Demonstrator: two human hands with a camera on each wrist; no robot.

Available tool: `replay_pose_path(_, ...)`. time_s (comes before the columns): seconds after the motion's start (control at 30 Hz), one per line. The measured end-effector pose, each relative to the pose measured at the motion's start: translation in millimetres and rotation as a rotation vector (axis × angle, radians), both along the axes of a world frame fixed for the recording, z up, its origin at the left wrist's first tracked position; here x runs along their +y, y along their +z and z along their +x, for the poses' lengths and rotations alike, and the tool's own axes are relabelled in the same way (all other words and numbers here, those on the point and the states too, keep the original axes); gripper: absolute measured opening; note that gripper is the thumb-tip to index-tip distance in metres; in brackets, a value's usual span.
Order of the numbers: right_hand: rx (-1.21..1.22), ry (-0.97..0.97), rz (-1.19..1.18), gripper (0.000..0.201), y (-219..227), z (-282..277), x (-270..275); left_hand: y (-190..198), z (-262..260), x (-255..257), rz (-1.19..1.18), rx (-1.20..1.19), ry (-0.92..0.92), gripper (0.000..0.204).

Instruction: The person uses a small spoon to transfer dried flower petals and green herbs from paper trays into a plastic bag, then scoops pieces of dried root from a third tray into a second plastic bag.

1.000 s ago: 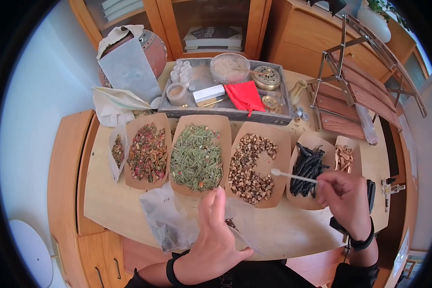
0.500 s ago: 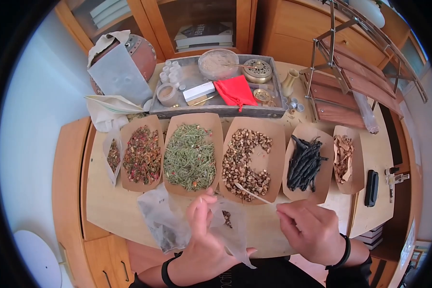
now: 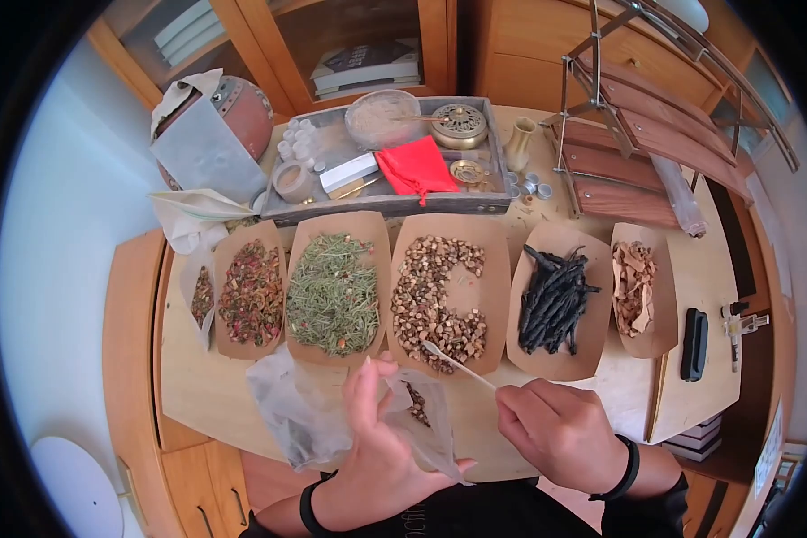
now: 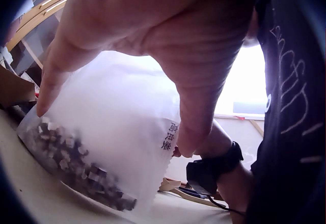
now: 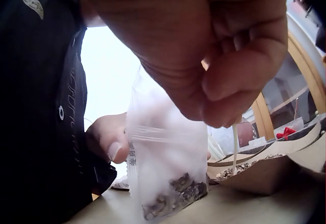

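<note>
My left hand [image 3: 381,448] grips a small frosted zip bag [image 3: 435,430] by its sides, thumb on one edge and fingers on the other. Brown chopped pieces [image 4: 76,157] lie in the bottom of that bag, which stands upright close over the table. In my right hand [image 3: 560,430] a thin white spoon [image 3: 464,366] is pinched by its handle. The spoon's tip overlaps the near end of the chopped brown pieces [image 3: 421,296] in the middle paper tray [image 3: 491,287]. The right wrist view shows the spoon handle [image 5: 235,150] pointing down toward that tray, beyond the bag.
Beside it stand paper trays of green needle-like herb [image 3: 336,296], dried petals [image 3: 251,300], black pods [image 3: 556,300] and pale shavings [image 3: 634,287]. Another filled bag [image 3: 287,408] lies left of my left hand. Behind are a grey tray [image 3: 332,212] and a wooden folding rack [image 3: 619,193].
My right hand has moved left and down from over the black pods, carrying the spoon to the chopped brown pieces. The left hand keeps hold of the bag, and the head view has shifted.
</note>
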State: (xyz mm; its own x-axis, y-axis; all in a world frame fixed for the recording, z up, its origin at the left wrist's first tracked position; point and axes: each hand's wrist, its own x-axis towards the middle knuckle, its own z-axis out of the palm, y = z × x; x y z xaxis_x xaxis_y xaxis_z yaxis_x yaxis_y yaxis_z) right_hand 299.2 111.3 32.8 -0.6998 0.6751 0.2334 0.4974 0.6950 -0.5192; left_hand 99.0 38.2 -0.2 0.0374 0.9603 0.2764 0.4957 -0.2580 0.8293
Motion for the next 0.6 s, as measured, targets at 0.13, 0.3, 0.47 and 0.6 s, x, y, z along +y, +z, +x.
replay_pose_path(0.13,-0.001,-0.034,0.049,0.012,0.3,5.1,1.9,1.4,8.1,3.0,-0.044,0.047,-0.025,0.142)
replay_pose_path(0.3,0.081,-0.038,0.001,0.017,7.7,12.7,5.8,-1.3,11.3,1.4,-0.096,0.081,-0.010,0.147)
replay_pose_path(0.47,0.119,-0.196,0.047,0.017,15.8,14.7,11.3,3.0,9.1,2.7,-0.048,0.172,-0.013,0.145)
replay_pose_path(0.6,0.146,-0.211,0.033,0.014,8.8,15.6,10.2,-3.9,9.6,2.5,-0.044,0.021,-0.036,0.144)
